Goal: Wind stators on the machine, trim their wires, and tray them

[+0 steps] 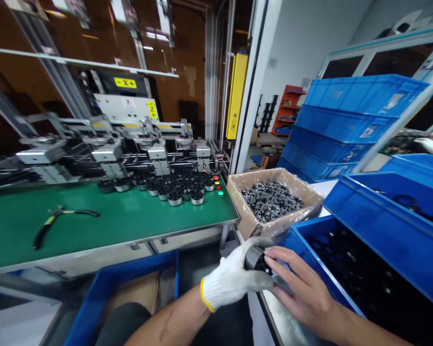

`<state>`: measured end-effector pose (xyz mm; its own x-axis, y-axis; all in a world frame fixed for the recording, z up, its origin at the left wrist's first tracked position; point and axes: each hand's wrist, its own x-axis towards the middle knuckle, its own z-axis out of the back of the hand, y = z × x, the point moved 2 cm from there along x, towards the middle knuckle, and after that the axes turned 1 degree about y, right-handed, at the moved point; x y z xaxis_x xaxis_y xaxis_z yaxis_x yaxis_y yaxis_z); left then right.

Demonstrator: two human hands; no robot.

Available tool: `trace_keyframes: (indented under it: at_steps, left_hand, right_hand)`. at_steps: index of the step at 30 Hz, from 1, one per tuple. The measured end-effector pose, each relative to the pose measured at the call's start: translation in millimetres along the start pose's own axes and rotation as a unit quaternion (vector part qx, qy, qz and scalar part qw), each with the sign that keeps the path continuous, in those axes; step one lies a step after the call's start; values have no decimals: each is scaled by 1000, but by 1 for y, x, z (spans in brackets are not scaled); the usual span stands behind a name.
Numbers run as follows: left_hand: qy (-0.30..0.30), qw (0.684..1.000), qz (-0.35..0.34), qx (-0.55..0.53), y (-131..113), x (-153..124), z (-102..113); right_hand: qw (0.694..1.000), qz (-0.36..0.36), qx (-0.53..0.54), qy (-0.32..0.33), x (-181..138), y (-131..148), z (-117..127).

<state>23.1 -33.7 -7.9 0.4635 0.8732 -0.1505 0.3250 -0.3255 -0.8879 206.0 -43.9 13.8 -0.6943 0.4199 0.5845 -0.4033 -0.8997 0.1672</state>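
Observation:
My left hand [234, 274], in a white glove with a yellow cuff, is closed around a grey, ring-shaped motor stator core [253, 258]. The bare fingers of my right hand [299, 288] press on the black plastic end piece [265, 267] at the core's right side; part of this piece is hidden behind them. Both hands are in front of a plastic-lined cardboard box [245, 218] full of similar bare cores [272, 199]. Close to my right hand, a blue bin [319, 262] holds many small black parts, too dark to make out singly.
A green bench [130, 226] carries pliers [57, 216], a cluster of black-topped stators [176, 187] and small coloured buttons [218, 186]. Machine fixtures [108, 154] line its back. Stacked blue crates [346, 120] rise at the right. Another blue crate [90, 288] lies below the bench.

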Motion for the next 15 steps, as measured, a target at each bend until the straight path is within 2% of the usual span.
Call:
trace_keyframes:
  at_steps: [3,7,12,15]
  left_hand:
    - [-7,999,-16,-28,5,0,1]
    - [-38,999,-28,-13,-1,-5,0]
    - [-64,998,-1,0,-5,-10,-8]
    - [-56,998,-36,-19,4,-10,-14]
  right_hand:
    - [1000,4,-5,3,1,-1,-1]
    - [1000,1,-18,-18,4,-2,-2]
    - [999,-7,-43,-25,2,-7,-6]
    - [998,3,-50,-36,-3,-9,-9]
